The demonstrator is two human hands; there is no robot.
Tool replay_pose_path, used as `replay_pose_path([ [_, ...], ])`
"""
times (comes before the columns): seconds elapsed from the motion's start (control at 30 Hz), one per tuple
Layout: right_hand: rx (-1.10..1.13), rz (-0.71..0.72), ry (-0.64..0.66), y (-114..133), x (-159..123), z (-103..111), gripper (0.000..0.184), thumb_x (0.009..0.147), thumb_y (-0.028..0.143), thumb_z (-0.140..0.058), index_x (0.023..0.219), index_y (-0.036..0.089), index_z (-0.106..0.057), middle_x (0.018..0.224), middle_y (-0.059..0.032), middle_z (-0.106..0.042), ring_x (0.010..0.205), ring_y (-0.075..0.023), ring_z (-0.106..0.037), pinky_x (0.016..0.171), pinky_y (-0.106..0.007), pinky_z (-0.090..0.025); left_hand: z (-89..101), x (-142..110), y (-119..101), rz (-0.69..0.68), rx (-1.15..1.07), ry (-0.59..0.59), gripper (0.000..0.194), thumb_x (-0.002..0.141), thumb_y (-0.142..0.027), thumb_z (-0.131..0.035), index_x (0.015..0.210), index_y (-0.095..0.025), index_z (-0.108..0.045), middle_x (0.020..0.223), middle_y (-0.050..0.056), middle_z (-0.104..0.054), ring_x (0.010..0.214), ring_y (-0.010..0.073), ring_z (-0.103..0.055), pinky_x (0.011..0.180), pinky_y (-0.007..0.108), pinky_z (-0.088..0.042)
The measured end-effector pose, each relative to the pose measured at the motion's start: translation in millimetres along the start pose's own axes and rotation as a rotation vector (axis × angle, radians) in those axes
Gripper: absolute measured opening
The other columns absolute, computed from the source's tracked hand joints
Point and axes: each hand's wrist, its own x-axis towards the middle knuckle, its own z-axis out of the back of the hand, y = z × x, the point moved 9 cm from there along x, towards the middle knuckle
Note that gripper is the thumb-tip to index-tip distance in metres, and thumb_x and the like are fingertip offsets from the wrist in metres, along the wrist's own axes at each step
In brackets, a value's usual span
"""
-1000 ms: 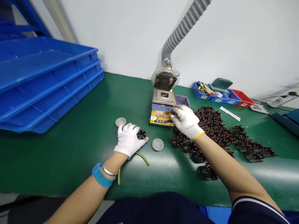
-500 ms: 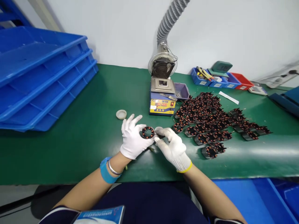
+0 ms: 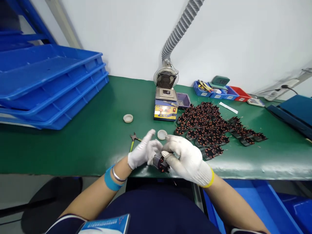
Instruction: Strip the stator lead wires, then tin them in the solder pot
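Observation:
A motor stator (image 3: 159, 162), a dark ring with copper windings, is tilted on its side between my hands near the bench's front edge. My white-gloved left hand (image 3: 143, 151) grips its left side, one finger raised. From the upper right, my gloved right hand (image 3: 187, 159) closes its thumb and fingers on the stator's rim; a wire between the fingertips cannot be made out. Just beyond my fingers stands a small round dish (image 3: 162, 134). Green-handled cutting pliers (image 3: 133, 142) lie behind my left hand, partly covered by it.
Many similar stators (image 3: 203, 122) cover the bench right of a yellow-and-blue solder pot (image 3: 165, 110) under an exhaust hose (image 3: 181, 29). Another round dish (image 3: 128, 118) stands left. Blue trays (image 3: 80, 97) are stacked at far left. Small bins (image 3: 219, 94) line the wall.
The stator has turned from ring face up to its side and come closer to my body. My right hand has left the small dish and moved onto the stator. The pliers have come into view.

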Motion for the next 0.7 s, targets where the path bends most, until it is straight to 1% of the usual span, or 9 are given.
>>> replay_pose_path([
  [0.1,-0.134,0.097,-0.018,15,-9,5,0.015,0.09,0.022,-0.051,0.082,0.018,-0.063,0.079,-0.0061,-0.064,0.084,-0.0222,-0.062,0.085,-0.039,-0.053,-29.1,-6,36,0.156,0.018,0.139,0.058,0.077,-0.07,-0.06,0.063,-0.014,-0.062,0.046,0.003,-0.056,0.029,0.0131,-0.043,0.026,0.025,-0.026],
  [0.17,-0.214,0.153,-0.04,25,-15,11,0.014,0.089,0.021,-0.05,0.084,0.018,-0.063,0.076,-0.006,-0.063,0.084,-0.023,-0.062,0.092,-0.043,-0.052,-31.5,-9,31,-0.012,-0.075,0.059,0.038,0.079,-0.049,-0.069,0.071,-0.013,-0.065,0.056,0.002,-0.063,0.039,0.0121,-0.052,0.035,0.023,-0.039],
  [0.27,-0.245,0.201,-0.095,37,-23,30,0.011,0.086,0.017,-0.051,0.084,0.018,-0.062,0.074,-0.0048,-0.062,0.08,-0.0215,-0.061,0.099,-0.045,-0.05,-17.7,-21,9,-0.347,-0.319,-0.149,0.018,0.078,-0.028,-0.072,0.069,-0.017,-0.061,0.069,-0.001,-0.066,0.068,0.0126,-0.066,0.07,0.025,-0.055],
  [0.33,-0.215,0.2,-0.111,40,-27,41,0.01,0.084,0.015,-0.052,0.084,0.019,-0.061,0.075,-0.0041,-0.062,0.079,-0.0202,-0.061,0.1,-0.044,-0.051,-18.8,-24,9,-0.369,-0.448,-0.157,0.025,0.08,-0.035,-0.069,0.067,-0.016,-0.058,0.071,0.002,-0.066,0.078,0.0159,-0.068,0.079,0.029,-0.055],
  [0.37,-0.197,0.193,-0.115,39,-28,44,0.01,0.083,0.015,-0.052,0.084,0.019,-0.061,0.075,-0.004,-0.062,0.08,-0.0201,-0.062,0.1,-0.043,-0.051,-28.5,-21,14,-0.296,-0.451,-0.079,0.031,0.081,-0.044,-0.068,0.07,-0.016,-0.06,0.073,0.004,-0.066,0.078,0.0182,-0.068,0.077,0.032,-0.055],
  [0.43,-0.164,0.177,-0.106,33,-32,46,0.01,0.083,0.015,-0.052,0.084,0.02,-0.06,0.076,-0.0033,-0.062,0.081,-0.0199,-0.063,0.099,-0.043,-0.052,-58.8,-18,31,-0.079,-0.296,0.167,0.046,0.079,-0.058,-0.066,0.085,-0.013,-0.064,0.079,0.008,-0.068,0.078,0.0215,-0.068,0.071,0.034,-0.055],
  [0.5,-0.138,0.166,-0.087,26,-36,43,0.011,0.083,0.015,-0.052,0.084,0.021,-0.06,0.074,-0.0022,-0.062,0.079,-0.0193,-0.063,0.1,-0.043,-0.052,-77.3,-19,41,-0.014,-0.061,0.312,0.049,0.073,-0.056,-0.073,0.094,-0.012,-0.065,0.08,0.008,-0.069,0.073,0.0213,-0.068,0.066,0.032,-0.054],
  [0.6,-0.052,0.118,-0.107,10,-42,42,0.01,0.084,0.014,-0.053,0.084,0.022,-0.06,0.076,-0.0017,-0.063,0.081,-0.0193,-0.064,0.102,-0.046,-0.051,-74.2,-13,28,-0.165,0.222,0.188,0.048,0.063,-0.037,-0.087,0.098,-0.013,-0.066,0.08,0.004,-0.07,0.068,0.0151,-0.066,0.066,0.026,-0.052],
  [0.7,0.245,-0.084,-0.314,-28,-52,63,0.012,0.089,0.015,-0.052,0.081,0.023,-0.058,0.073,0.0006,-0.06,0.079,-0.0165,-0.065,0.1,-0.044,-0.054,-57.8,-8,12,-0.213,0.286,-0.007,0.059,0.058,-0.036,-0.09,0.107,-0.015,-0.064,0.082,0.003,-0.071,0.068,0.0148,-0.067,0.064,0.025,-0.052],
])
